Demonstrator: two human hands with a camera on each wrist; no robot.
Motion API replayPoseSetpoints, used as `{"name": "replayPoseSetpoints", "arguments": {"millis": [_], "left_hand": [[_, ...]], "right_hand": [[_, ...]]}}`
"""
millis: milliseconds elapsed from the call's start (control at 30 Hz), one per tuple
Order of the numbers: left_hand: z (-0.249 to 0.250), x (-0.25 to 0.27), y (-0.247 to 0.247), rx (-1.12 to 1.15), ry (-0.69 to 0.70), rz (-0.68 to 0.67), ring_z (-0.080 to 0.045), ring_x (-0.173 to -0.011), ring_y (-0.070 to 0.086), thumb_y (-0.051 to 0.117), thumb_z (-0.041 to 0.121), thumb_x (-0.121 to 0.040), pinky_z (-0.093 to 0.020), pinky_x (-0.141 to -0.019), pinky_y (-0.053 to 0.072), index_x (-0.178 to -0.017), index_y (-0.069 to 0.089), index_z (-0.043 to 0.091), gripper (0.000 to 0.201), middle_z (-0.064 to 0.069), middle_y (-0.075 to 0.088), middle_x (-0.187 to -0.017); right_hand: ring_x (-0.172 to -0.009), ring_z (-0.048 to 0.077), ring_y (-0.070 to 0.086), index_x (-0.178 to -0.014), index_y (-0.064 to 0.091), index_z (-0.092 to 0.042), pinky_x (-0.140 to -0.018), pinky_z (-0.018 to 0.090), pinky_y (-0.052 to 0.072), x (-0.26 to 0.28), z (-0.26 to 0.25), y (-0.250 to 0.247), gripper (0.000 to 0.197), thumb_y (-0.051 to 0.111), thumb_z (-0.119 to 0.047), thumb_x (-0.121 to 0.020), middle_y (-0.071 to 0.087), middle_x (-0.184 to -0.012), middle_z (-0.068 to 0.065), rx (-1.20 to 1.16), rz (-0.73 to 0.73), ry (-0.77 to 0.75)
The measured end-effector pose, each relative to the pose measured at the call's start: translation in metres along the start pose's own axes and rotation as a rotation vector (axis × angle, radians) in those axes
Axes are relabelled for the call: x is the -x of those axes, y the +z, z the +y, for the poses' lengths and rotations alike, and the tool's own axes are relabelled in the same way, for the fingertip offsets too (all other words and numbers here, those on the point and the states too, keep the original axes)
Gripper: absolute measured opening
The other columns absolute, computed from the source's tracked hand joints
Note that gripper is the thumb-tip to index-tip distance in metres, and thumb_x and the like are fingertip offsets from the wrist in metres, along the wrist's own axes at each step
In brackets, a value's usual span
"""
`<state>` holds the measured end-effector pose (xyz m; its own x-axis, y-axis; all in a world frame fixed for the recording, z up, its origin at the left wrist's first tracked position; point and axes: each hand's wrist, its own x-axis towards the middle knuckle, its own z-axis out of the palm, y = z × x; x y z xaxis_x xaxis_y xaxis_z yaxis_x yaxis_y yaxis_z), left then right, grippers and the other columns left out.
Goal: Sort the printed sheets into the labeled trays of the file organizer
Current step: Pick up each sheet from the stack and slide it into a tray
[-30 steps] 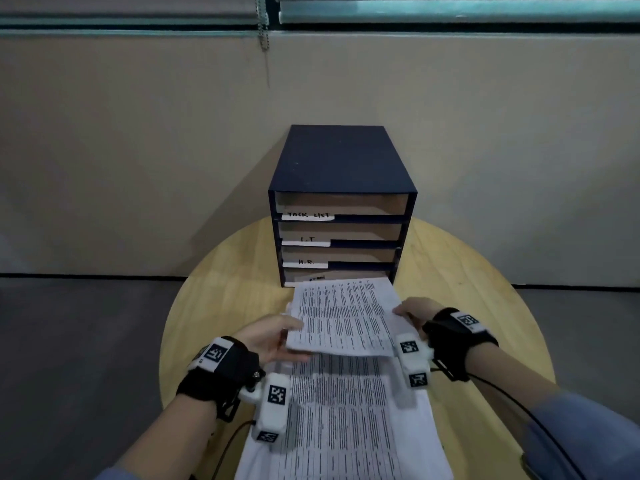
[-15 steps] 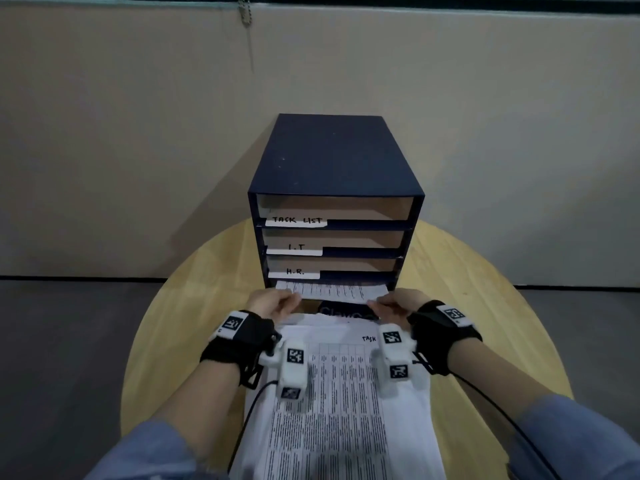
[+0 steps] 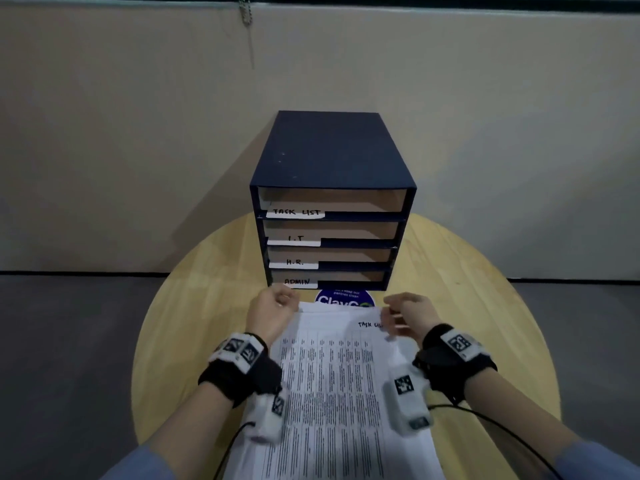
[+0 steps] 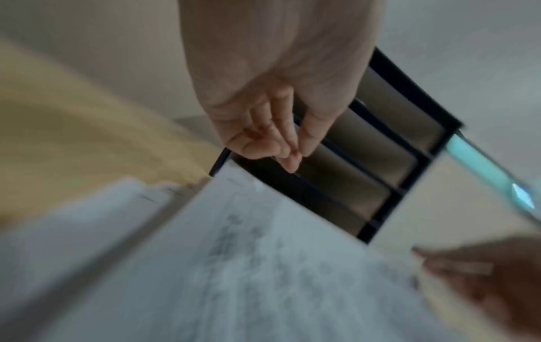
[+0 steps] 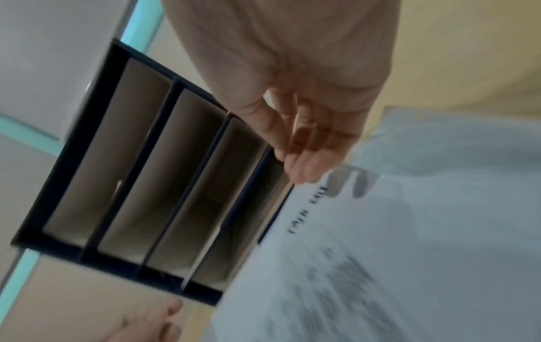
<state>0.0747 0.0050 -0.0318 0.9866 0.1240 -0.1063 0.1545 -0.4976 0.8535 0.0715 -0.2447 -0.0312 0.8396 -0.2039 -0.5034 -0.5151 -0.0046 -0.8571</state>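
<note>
top sheet [image 3: 332, 368]: light, limp, slides; lift by far corners, toward table's far edge.
my left hand [image 3: 273, 315]: loosely curled, empty.
my right hand [image 3: 410, 315]: relaxed, empty.

Handwritten tray labels, a sheet heading and a sticker

The file organizer [image 3: 332, 202] carries white tags, top to bottom: "TASK LIST" [image 3: 296, 213], "I.T" [image 3: 296, 239], "H.R." [image 3: 294, 262], "ADMIN" [image 3: 296, 282]. The top printed sheet [image 3: 332, 375] is headed "TASK LI…", partly covered. A blue sticker [image 3: 344, 299] on the worktop [image 3: 207, 271] reads "ClayGo".
</note>
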Motion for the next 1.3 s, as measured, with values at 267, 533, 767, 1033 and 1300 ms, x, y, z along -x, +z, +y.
{"name": "replayPoseSetpoints", "arguments": {"millis": [267,533,767,1033,1300], "left_hand": [[-0.025,0.031,0.012,-0.834,0.266,-0.204,-0.021,-0.135,0.027,0.063,0.049,-0.081,-0.041,-0.108,0.037,-0.141,0.034,0.024,0.071,-0.003,0.03,-0.146],[-0.024,0.055,0.009,-0.888,0.427,0.018,-0.021,-0.128,0.039,0.059,0.019,-0.089,-0.035,-0.1,0.045,-0.127,0.051,0.022,0.04,-0.002,0.041,-0.14],[0.0,0.056,-0.023,-0.046,0.177,-0.086,-0.013,-0.099,0.059,0.062,0.014,-0.088,-0.023,-0.092,0.044,-0.092,0.065,0.015,0.005,0.003,0.066,-0.102],[0.017,0.057,-0.044,0.461,-0.031,-0.164,-0.036,-0.102,0.061,0.051,0.004,-0.095,-0.049,-0.094,0.047,-0.091,0.064,0.011,0.015,-0.019,0.066,-0.101],[0.022,0.062,-0.04,0.486,-0.058,-0.168,-0.033,-0.1,0.061,0.049,0.004,-0.096,-0.049,-0.098,0.047,-0.096,0.063,0.006,0.014,-0.022,0.064,-0.106]], "right_hand": [[-0.075,0.013,0.056,-0.122,0.051,-0.016,-0.061,0.023,0.042,0.057,0.066,-0.002,0.038,0.055,-0.017,-0.084,0.052,-0.118,0.01,0.639,0.103,-0.103],[-0.114,0.029,0.052,-0.14,0.036,-0.02,-0.087,0.033,0.049,0.071,0.072,-0.004,0.065,0.064,-0.023,-0.081,0.036,-0.135,0.011,0.789,0.058,-0.072],[-0.094,0.018,0.053,-0.137,0.045,-0.013,-0.08,0.026,0.045,0.079,0.054,-0.018,0.054,0.063,-0.021,-0.086,0.05,-0.129,0.01,0.539,0.067,-0.155],[-0.075,0.02,0.049,-0.112,0.052,-0.011,-0.064,0.028,0.039,0.091,0.035,-0.019,0.02,0.057,-0.017,-0.093,0.053,-0.081,0.007,0.234,-0.096,-0.158],[-0.074,0.022,0.046,-0.097,0.053,0.01,-0.058,0.027,0.035,0.095,0.038,-0.019,0.023,0.057,-0.012,-0.09,0.049,-0.084,0.013,0.094,-0.128,-0.104]]}}
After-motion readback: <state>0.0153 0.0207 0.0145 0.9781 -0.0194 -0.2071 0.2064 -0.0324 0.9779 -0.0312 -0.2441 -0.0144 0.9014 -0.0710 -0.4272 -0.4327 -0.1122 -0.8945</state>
